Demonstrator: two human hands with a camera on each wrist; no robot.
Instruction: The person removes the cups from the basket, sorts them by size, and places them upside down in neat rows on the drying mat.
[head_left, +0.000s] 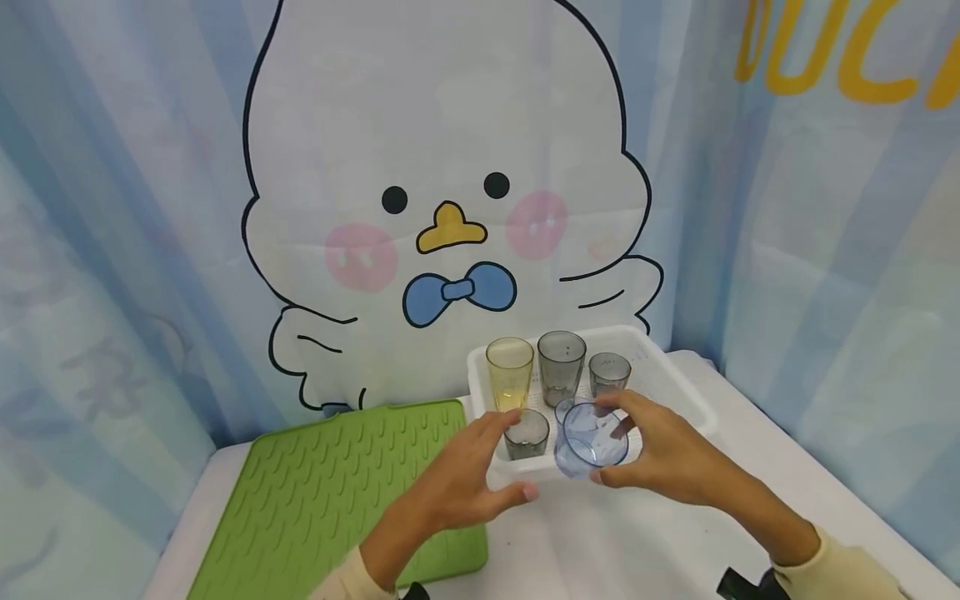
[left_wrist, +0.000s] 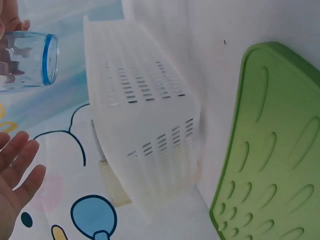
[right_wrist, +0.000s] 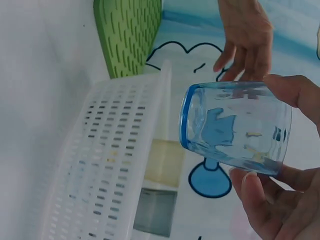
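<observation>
My right hand [head_left: 660, 450] holds a clear blue-tinted drinking glass [head_left: 596, 435] by its rim, above the front of a white perforated basket [head_left: 678, 387]. In the right wrist view the thumb and fingers grip one end of this glass [right_wrist: 235, 127], whose thick blue base [right_wrist: 186, 117] points toward the basket side. My left hand [head_left: 468, 475] is held with fingers extended, overlapping the basket's front left corner in the head view. Its fingertips appear near a small grey glass [head_left: 527, 437] in the basket. In the left wrist view this hand [left_wrist: 17, 175] has spread fingers and holds nothing.
A yellow glass [head_left: 510, 371], a tall grey glass [head_left: 561, 367] and another small grey glass [head_left: 609, 372] stand in the basket's back part. To the left lies a green ridged mat [head_left: 322, 492] on the white-covered table [head_left: 585, 550]. A printed curtain [head_left: 450, 108] hangs behind.
</observation>
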